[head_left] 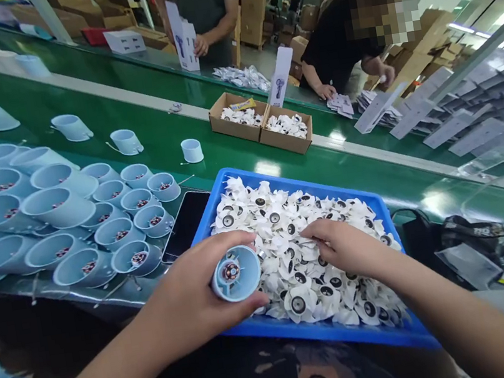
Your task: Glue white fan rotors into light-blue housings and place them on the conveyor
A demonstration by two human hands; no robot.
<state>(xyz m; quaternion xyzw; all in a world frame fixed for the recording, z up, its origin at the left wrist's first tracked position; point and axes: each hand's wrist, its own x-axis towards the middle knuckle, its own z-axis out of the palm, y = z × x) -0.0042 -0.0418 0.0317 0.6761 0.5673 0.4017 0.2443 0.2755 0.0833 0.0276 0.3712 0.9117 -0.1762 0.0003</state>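
A light blue cup-like housing (244, 273) with a small copper-coloured motor inside sits in my left hand (200, 285), its open end facing up. The thumb and fingers wrap round its sides, over the left edge of a blue tray (311, 332). Heaped in that tray are white fan blades (297, 302) with dark round hubs. My right hand (345, 244) reaches into the heap from the right, fingertips bent together at the blades; whether they grip one is hidden.
Many blue housings (81, 268) crowd the left, beside a dark phone-like slab (186, 224). Beyond the tray stand two cardboard boxes (290, 145) of white parts. Two people work across the green belt (143, 91). Black bags (472, 238) lie at right.
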